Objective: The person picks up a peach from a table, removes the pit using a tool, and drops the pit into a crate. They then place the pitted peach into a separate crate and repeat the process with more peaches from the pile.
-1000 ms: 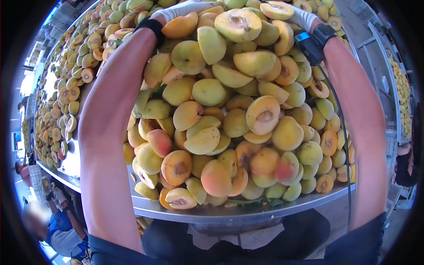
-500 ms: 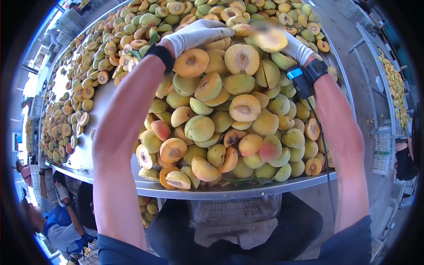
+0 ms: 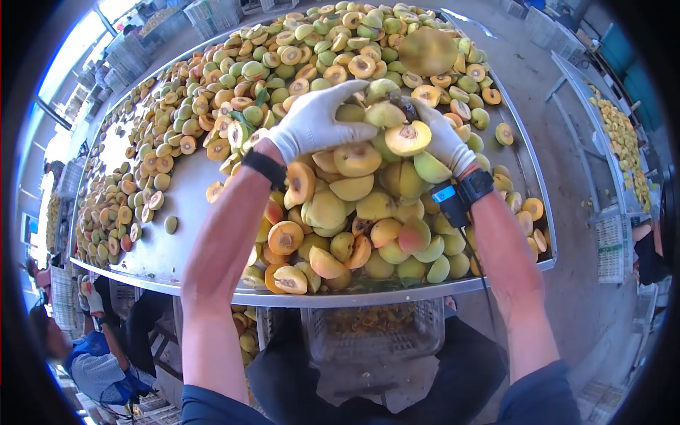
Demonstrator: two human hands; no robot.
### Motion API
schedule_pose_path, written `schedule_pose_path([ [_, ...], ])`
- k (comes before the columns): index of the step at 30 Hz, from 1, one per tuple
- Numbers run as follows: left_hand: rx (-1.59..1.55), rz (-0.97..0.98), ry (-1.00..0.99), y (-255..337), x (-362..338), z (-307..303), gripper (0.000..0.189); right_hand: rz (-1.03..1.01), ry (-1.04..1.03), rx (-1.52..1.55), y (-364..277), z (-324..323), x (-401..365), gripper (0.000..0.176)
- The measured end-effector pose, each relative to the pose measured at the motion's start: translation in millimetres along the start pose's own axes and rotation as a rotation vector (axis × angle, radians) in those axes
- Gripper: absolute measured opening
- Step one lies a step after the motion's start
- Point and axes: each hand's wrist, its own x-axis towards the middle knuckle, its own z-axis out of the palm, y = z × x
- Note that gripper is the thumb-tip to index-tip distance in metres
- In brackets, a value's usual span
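Halved yellow-green fruits [image 3: 326,209] lie heaped on a metal table [image 3: 177,244]. My left hand [image 3: 322,120], in a white glove, rests over the top of the heap with its thumb and fingers spread around pale fruit. Opposite it, my right hand [image 3: 438,138], also gloved, curves against the heap's far right side. Between the hands sit a cut half with a brown centre [image 3: 408,138] and whole-looking green pieces. Fruit hides some of the right fingertips, and a dark object [image 3: 404,106] is beside them.
More fruit halves [image 3: 241,85] spread across the table's far and left parts. An empty-looking crate [image 3: 372,347] stands below the near edge. At the lower left is a co-worker [image 3: 99,361] with a gloved hand. Another fruit-covered table [image 3: 616,142] stands at the right.
Both hands have come nearer to me and closer together, drawing fruit along. The pile between them is bunched more tightly, and the view takes in more of the table.
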Motion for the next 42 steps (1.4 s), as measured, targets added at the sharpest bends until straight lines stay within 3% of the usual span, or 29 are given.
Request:
schedule_pose_path([
  [1,0.006,0.078,0.045,6,-6,2,0.079,0.012,0.011,-0.014,-7,0,-7,0.055],
  [4,0.097,0.059,0.081,32,-25,12,0.087,0.058,0.048,0.335,6,14,-28,0.054],
  [5,0.132,0.09,0.093,38,-30,18,0.087,0.077,0.078,0.179,12,14,-37,0.053],
  [6,0.162,0.149,0.126,43,-36,22,0.085,0.099,0.089,0.207,2,15,-47,0.051],
  [8,0.284,0.167,0.111,54,-46,29,0.085,0.18,-0.023,-0.059,-16,7,-61,0.054],
  [10,0.395,0.174,0.107,66,-57,32,0.084,0.087,0.06,0.057,-27,10,-70,0.049],
  [12,0.402,0.184,0.136,75,-64,37,0.084,0.076,0.098,-0.391,-57,6,-79,0.045],
  [16,0.464,0.165,0.196,83,-83,45,0.08,0.026,0.08,-0.483,-74,2,-96,0.036],
  [18,0.489,0.073,0.095,81,-97,46,0.069,0.013,0.134,-0.454,-78,3,-100,0.027],
  [20,0.465,0.088,0.126,68,-108,48,0.056,0.02,0.114,-0.337,-74,-1,-101,0.022],
  [21,0.435,0.082,0.176,67,-113,48,0.047,0.129,0.116,-0.291,-85,-3,-103,0.02],
  [24,0.47,0.088,0.177,71,-128,48,0.053,0.214,0.176,-0.321,-84,-2,-112,0.02],
  [30,0.369,0.001,0.12,81,-144,38,0.063,0.142,0.117,-0.49,-93,-9,-133,0.023],
  [32,0.421,-0.013,0.146,83,-143,39,0.063,0.288,0.051,-0.652,-91,-8,-139,0.028],
  [36,0.599,-0.06,0.043,92,-130,34,0.063,0.379,0.035,-0.72,-105,-10,-154,0.033],
  [38,0.724,-0.049,-0.052,96,-124,30,0.062,0.318,0.076,-0.722,-120,-13,-163,0.032],
  [40,0.676,-0.023,0.024,95,-129,30,0.062,0.319,0.207,-0.64,-135,-15,-171,0.027],
  [42,0.506,-0.083,0.286,95,-138,31,0.064,0.256,0.245,-0.648,-138,-17,-188,0.031],
])
